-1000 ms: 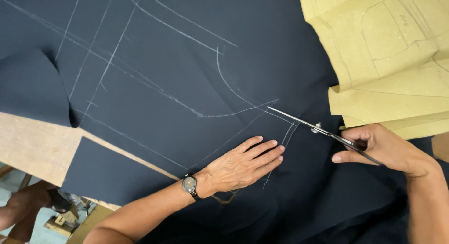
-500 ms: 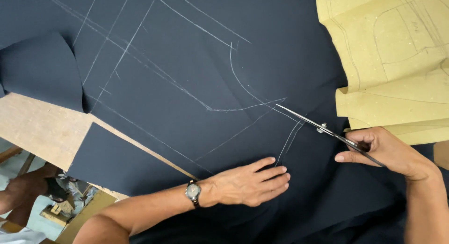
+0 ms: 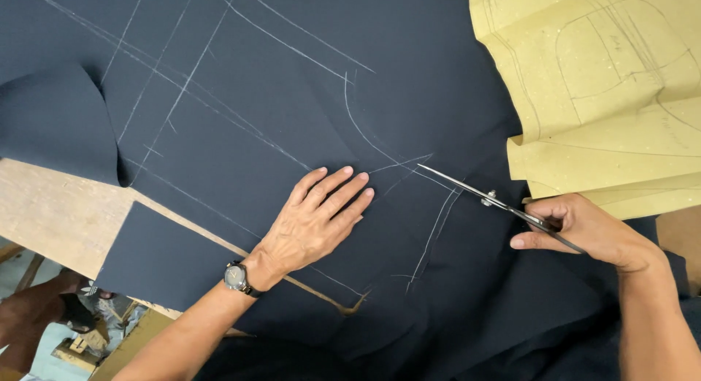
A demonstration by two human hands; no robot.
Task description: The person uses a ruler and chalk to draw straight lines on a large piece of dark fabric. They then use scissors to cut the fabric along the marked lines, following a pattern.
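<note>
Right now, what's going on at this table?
A person is cutting dark navy fabric marked with white chalk lines. The right hand holds a pair of scissors, blades lying on the cloth with the tips near where a curved chalk line meets a straighter one. The left hand, with a wristwatch, presses flat on the fabric beside the blades. Yellow paper pattern pieces lie at the upper right, and bare wooden table shows at the left.
</note>
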